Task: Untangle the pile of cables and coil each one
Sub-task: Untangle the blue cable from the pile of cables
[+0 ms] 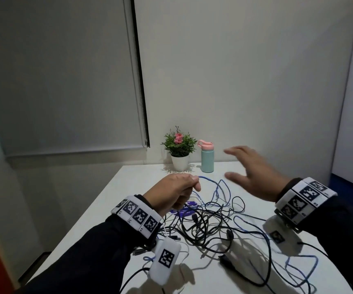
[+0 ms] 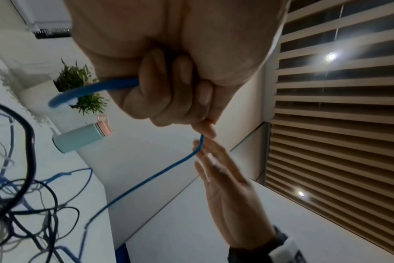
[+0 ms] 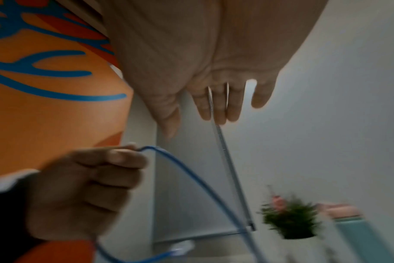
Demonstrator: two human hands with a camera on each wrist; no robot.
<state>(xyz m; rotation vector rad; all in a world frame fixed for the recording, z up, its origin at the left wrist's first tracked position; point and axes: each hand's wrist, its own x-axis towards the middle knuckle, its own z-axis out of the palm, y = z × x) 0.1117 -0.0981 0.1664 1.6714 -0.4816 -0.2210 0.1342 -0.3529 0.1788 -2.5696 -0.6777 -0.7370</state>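
Note:
A tangle of black, blue and white cables lies in the middle of the white table. My left hand is raised above the pile's left side and grips a blue cable in its fist; the cable arcs from the fingers down into the tangle. In the left wrist view the blue cable comes out of both sides of the fist. My right hand hovers over the table to the right with straight, spread fingers and holds nothing.
A small potted plant and a mint bottle with a pink lid stand at the table's far edge against the wall. A black plug and blue cable loops spread toward the near right edge.

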